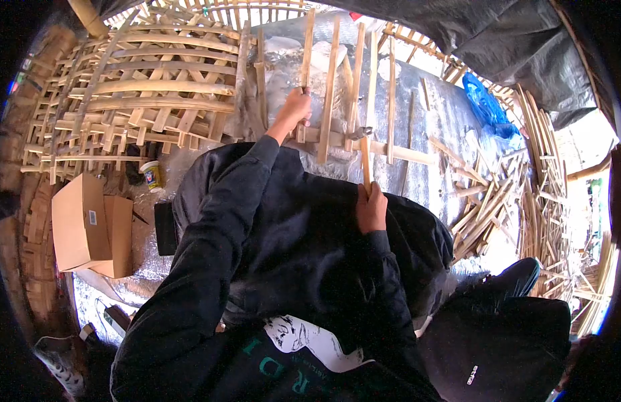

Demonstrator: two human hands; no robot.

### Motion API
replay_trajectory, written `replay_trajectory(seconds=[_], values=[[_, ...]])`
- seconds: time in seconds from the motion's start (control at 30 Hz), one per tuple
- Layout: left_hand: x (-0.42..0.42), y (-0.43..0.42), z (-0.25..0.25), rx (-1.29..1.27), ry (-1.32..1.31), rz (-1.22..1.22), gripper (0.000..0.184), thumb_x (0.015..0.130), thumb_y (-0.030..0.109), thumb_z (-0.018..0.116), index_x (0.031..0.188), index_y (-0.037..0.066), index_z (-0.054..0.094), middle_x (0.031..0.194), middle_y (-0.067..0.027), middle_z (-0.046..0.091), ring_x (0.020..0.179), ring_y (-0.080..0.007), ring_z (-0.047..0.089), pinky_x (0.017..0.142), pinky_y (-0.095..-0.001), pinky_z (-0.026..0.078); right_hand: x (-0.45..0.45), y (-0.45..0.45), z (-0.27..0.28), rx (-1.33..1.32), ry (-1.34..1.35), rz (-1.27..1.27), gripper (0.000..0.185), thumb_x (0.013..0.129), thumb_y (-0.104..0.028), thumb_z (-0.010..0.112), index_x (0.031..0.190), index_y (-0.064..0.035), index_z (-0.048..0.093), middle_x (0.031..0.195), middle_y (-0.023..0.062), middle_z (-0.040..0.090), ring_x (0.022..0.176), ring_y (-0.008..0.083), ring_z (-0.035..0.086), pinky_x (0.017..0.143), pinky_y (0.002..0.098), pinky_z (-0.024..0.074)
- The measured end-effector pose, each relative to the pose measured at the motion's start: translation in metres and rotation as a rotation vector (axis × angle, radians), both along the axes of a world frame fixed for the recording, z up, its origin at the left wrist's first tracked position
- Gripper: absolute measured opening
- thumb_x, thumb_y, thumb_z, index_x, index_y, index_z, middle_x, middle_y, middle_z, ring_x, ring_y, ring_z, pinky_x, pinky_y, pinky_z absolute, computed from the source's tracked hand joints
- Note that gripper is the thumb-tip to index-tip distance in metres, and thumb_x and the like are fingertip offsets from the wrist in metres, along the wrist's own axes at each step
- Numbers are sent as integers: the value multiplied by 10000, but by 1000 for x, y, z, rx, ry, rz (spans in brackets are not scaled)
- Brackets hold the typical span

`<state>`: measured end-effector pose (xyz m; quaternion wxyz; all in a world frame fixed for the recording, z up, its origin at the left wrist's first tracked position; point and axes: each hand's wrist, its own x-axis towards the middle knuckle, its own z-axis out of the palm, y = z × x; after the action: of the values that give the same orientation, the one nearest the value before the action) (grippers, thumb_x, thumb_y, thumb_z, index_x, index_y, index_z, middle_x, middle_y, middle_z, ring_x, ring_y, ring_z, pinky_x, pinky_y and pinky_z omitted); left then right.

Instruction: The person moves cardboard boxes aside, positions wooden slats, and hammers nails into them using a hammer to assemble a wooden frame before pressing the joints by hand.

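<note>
My left hand [297,107] is closed round the lower part of an upright wooden slat [309,47], near where it meets a crosswise wooden bar [407,155]. In my right hand [372,208] is a hammer [365,163], gripped low on its pale wooden handle. The hammer's metal head lies over the crosswise bar, between slats; whether it touches the wood I cannot tell. Several more slats [330,90] run side by side across the bar, to the right of my left hand. Nails, if any, are too small to make out.
Finished-looking slatted lattice panels [164,87] are stacked at the left. Below them are a small tub [151,175] and an open cardboard box [83,224]. Loose wood strips [488,211] pile up at the right, near a blue plastic bag [485,107]. A black backpack [501,348] sits lower right.
</note>
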<state>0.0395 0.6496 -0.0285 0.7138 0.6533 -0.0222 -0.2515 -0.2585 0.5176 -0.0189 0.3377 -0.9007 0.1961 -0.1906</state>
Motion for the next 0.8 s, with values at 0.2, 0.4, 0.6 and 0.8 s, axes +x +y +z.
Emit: replay_trajectory(seconds=[0.2, 0.4, 0.6, 0.8], values=[[-10, -11, 12, -89, 26, 0, 51, 981, 174, 414, 987, 131, 440, 642, -17, 426, 458, -140, 424, 376, -350, 370, 2, -4, 15, -23, -28, -55, 256, 967, -189, 579, 866, 10, 454, 735, 319, 565, 731, 536, 552, 553, 549, 406], [-27, -37, -14, -171, 88, 188, 88, 978, 145, 400, 1038, 105, 451, 639, -30, 440, 452, -162, 436, 378, -362, 403, 2, -1, 13, 38, 11, -28, 250, 960, -167, 587, 855, 15, 451, 741, 314, 570, 753, 528, 559, 559, 526, 430], [-20, -38, -31, -201, 172, 192, 160, 938, 70, 403, 1090, 73, 453, 701, -68, 474, 481, -179, 478, 388, -359, 424, 3, 6, 17, 14, -4, 33, 240, 956, -158, 592, 864, 16, 454, 743, 309, 578, 753, 521, 569, 567, 517, 440], [-18, -42, -40, -336, 226, 150, 190, 1001, 225, 495, 889, 107, 397, 658, -40, 424, 485, -150, 417, 422, -355, 375, 9, 25, 65, -21, -79, -11, 198, 988, -150, 544, 934, 10, 440, 687, 289, 562, 672, 506, 571, 520, 512, 421]])
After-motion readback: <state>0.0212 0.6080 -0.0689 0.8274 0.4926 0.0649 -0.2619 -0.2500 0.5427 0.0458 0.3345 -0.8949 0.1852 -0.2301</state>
